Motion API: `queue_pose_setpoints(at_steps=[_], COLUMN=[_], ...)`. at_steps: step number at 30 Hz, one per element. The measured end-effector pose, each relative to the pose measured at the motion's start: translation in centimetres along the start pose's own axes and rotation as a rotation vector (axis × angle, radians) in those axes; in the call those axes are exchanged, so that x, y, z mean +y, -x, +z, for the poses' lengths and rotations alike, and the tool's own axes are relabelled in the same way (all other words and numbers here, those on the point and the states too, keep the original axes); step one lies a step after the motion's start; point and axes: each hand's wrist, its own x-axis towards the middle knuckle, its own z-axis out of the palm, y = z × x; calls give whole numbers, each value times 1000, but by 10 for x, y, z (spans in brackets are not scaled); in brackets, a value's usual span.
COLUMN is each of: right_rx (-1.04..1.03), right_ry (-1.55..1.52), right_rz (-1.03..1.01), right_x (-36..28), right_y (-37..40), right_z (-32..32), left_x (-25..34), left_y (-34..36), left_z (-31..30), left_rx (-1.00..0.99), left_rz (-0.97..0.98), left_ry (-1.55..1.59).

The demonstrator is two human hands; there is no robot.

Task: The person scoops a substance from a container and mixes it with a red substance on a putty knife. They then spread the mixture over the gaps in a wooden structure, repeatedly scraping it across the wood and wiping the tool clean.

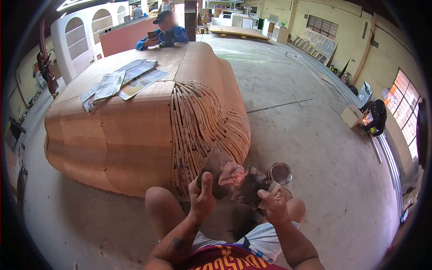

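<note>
My left hand (202, 198) grips a flat dark plate (215, 164) by its edge, thumb upward. A lump of pinkish paste (232, 174) lies on the plate's right side. In my right hand (273, 203) is the handle of a wide, smeared putty knife (250, 188), whose blade touches or nearly touches the paste. Just beyond the knife, an open round can (280, 173) stands on the floor. In front of me is a large curved wooden piece (130, 130), its near corner formed of wavy stacked strips (198, 121).
Newspaper sheets (121, 81) lie on the wooden top. A person in a blue top (180, 35) is behind its far edge. Another person in dark clothing (374, 116) crouches at the right beside a light box (351, 116). Long metal bars (390, 166) line the right wall.
</note>
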Motion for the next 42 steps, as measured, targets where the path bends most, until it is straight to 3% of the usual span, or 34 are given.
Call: queue_pose_setpoints(at_steps=[4, 7, 10, 13, 16, 19, 24, 28, 33, 36, 39, 42], right_rx=[86, 109, 72, 136, 114, -107, -130, -131, -129, 226, 292, 216], right_ry=[-116, -23, -113, -227, 90, 772, 947, 1007, 1326, 747, 273, 157], right_rz=[-68, -11, -43, -108, -502, -1041, -924, -699, -665, -255, -242, -167], right_x=[28, 18, 15, -5, 1, -15, 15, 17, 20, 28, -2, 25], right_y=[-2, -1, -9, -11, -8, -18, -12, -2, 8, 19, 30, 25], right_z=[11, 18, 20, 34, 18, 0, -6, -12, -35, -45, -32, -40], left_x=[-6, 12, 25, 7, -5, 10, -1, -2, 2, -7, -11, 7], left_y=[14, 20, 27, 36, 31, 18, 13, 15, 8, 3, 5, 7], left_z=[14, 28, 30, 11, 21, 28, 21, 20, 20, 10, 6, 33], left_rx=[-119, -144, -160, -268, -43, 43, -8, 8, 19, 49, 84, 102], left_rz=[-28, 136, 180, 5, -242, -456, -436, -416, -307, -185, -137, -38], left_ry=[-69, -263, -295, -412, 109, 582, 614, 551, 453, 311, 182, 86])
